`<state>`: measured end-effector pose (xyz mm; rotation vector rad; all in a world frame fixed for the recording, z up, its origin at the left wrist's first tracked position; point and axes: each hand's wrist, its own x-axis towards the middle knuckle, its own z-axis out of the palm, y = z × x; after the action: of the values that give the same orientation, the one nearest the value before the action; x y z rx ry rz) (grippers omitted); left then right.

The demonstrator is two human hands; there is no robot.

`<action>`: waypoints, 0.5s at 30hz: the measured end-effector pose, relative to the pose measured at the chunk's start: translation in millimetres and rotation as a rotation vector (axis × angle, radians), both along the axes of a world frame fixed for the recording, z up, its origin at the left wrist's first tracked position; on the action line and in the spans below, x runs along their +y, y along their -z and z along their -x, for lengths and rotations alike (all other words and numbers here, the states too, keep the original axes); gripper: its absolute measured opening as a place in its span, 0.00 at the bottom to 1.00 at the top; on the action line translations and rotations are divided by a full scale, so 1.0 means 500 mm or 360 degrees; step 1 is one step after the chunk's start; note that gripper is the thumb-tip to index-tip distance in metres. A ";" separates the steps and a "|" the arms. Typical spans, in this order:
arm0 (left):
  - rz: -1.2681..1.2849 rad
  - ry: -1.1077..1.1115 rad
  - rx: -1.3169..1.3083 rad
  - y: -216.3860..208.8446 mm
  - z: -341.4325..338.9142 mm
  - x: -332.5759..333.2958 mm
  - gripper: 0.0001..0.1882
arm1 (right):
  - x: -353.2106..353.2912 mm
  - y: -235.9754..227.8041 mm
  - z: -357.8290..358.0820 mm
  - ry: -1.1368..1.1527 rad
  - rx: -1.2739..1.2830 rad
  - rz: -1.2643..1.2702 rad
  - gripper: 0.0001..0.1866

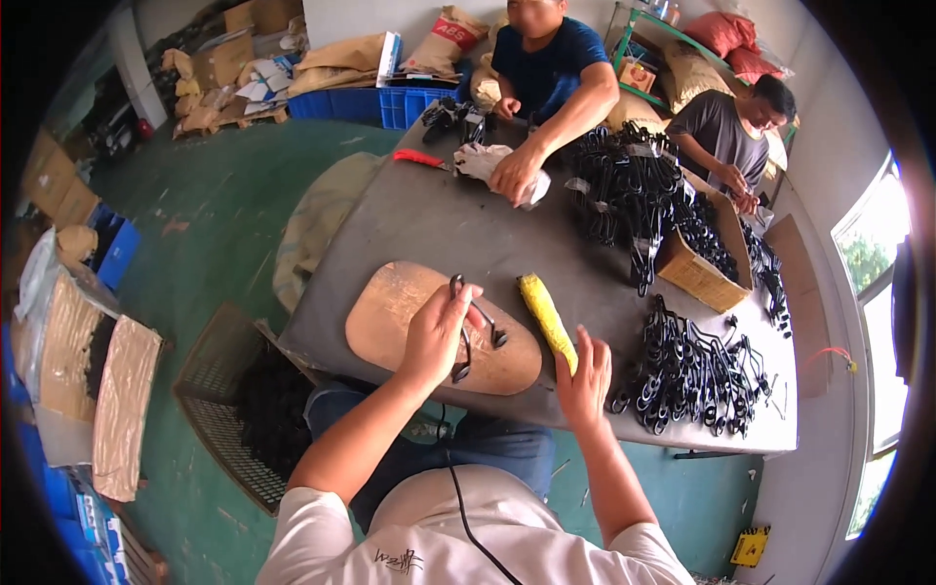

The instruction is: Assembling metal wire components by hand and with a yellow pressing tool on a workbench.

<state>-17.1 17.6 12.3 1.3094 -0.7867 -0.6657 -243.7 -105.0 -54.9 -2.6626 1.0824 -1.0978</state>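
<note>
The left grip [436,331] clasps a black hanger [461,371] above a board [388,304]. The right grip [587,386] holds a yellow stick [547,317] by its end.

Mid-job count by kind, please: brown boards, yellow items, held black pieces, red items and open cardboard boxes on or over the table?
Brown board: 1
Yellow item by the right hand: 1
Black piece in the left hand: 1
Red item: 1
Open cardboard box: 1
Total: 5
</note>
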 end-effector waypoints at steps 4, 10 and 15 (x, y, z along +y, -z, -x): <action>-0.0114 0.0250 -0.0047 -0.031 -0.008 -0.030 0.15 | -0.049 0.038 0.002 0.0160 0.0529 -0.0278 0.38; -0.0171 0.0316 -0.0635 -0.003 -0.009 -0.064 0.14 | -0.044 0.040 0.041 -0.0315 -0.0451 -0.1792 0.28; -0.0234 0.0200 -0.0996 -0.001 -0.026 -0.068 0.14 | 0.066 -0.051 0.066 -0.0154 -0.0945 -0.2448 0.30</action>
<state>-4.3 -16.2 12.6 1.6390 -1.3532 -0.4121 -276.5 -72.0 -29.6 -1.0711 0.9645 -0.5041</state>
